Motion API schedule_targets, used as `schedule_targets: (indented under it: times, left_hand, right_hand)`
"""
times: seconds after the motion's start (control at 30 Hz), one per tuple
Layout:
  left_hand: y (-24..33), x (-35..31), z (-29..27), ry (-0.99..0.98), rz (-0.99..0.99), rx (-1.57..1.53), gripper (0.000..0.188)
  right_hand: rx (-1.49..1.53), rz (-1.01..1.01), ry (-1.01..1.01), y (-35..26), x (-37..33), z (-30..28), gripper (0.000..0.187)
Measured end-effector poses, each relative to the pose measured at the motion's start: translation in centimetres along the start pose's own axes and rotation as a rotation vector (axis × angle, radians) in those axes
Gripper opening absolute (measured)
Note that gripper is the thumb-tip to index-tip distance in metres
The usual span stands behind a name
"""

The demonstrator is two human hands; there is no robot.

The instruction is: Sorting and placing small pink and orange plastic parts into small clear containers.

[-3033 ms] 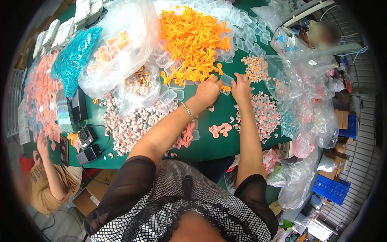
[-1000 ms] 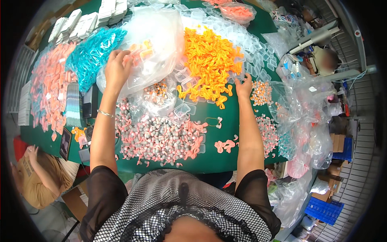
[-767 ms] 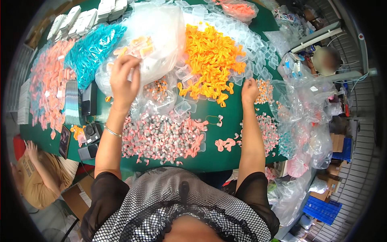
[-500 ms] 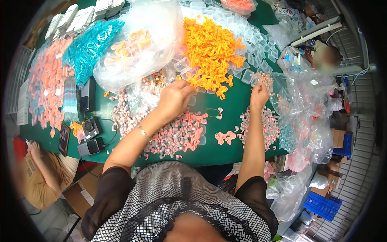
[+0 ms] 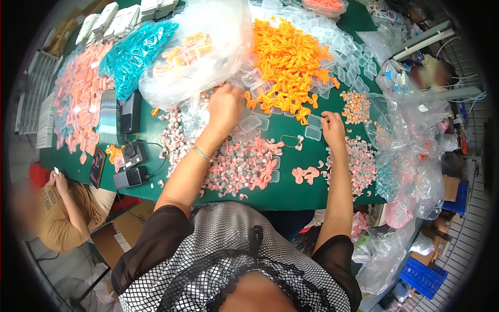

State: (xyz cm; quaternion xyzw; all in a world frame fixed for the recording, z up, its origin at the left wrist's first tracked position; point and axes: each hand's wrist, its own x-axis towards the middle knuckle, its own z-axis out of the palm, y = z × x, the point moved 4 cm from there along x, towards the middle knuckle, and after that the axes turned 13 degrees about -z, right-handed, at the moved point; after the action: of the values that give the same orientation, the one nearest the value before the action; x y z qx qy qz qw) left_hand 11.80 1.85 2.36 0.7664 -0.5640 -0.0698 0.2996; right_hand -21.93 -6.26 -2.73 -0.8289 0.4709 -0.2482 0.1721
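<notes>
My right hand (image 5: 333, 130) has its thumb and fingers closed at the edge of a small clear plastic case (image 5: 313, 133), which lies opened out on the green table. Farther left, my left hand (image 5: 226, 110) is curled beside the big clear bag, over small orange and grey pieces; its fingertips are partly hidden, and I cannot make out what they hold. Between my hands are a heap of bundled orange cords (image 5: 283, 62) and more clear cases (image 5: 250, 124). Nearer me lies a heap of pink-and-grey earplug-like pieces (image 5: 236, 166). A thin cord loop (image 5: 291, 141) lies right of it.
A large clear bag (image 5: 202, 78), a teal bag (image 5: 136, 60) and packed pink pieces (image 5: 78, 104) fill the far left. Black devices (image 5: 131, 177) with a cable stand nearer. Clear bags (image 5: 410, 125) crowd the right edge. Another person's hand (image 5: 58, 181) is at the left.
The view has shifted, so the table sits farther right. My right hand has drawn back from the small orange-and-grey pile to the clear case. My left hand has moved away from the orange cords.
</notes>
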Motion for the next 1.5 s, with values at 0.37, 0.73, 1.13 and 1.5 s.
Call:
schedule_targets:
  times: [0.37, 0.73, 1.13, 1.5]
  left_hand:
    - [-4.1, 1.9, 0.5, -0.126, -0.104, 0.228, 0.009]
    - [-3.8, 0.8, -0.3, -0.021, 0.022, 0.12, 0.007]
    - [-4.2, 0.6, -2.0, -0.292, -0.312, -0.398, 0.013]
    - [2.4, -2.8, 0.7, -0.694, -0.478, -1.207, 0.015]
  right_hand:
    - [0.014, -0.033, 0.119, -0.7, -1.2, -0.7, 0.011]
    - [-0.025, 0.014, 0.263, 1.5, -1.0, -2.6, 0.007]
    - [-0.399, 0.183, 0.158, 6.5, 1.3, -3.6, 0.01]
    - [-0.093, 0.125, 0.327, 4.9, -0.7, -2.7, 0.011]
